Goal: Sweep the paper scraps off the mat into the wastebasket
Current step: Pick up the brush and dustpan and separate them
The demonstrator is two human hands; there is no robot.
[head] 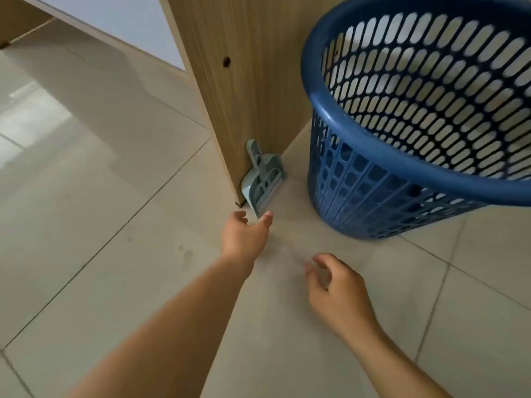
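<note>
A small grey-green dustpan with a brush clipped into it leans upright against the foot of a wooden panel. My left hand is stretched out just below it, fingers apart, a fingertip close to or touching the pan's lower edge. Lower right, my right hand hovers over the tiles, fingers loosely curled and empty. A blue perforated plastic wastebasket stands on the floor to the right of the dustpan. No mat or paper scraps are in view.
The floor is pale beige tile with dark grout lines. The wooden panel belongs to a piece of furniture that rises at the top centre, with a light wall behind it. The wastebasket fills the upper right.
</note>
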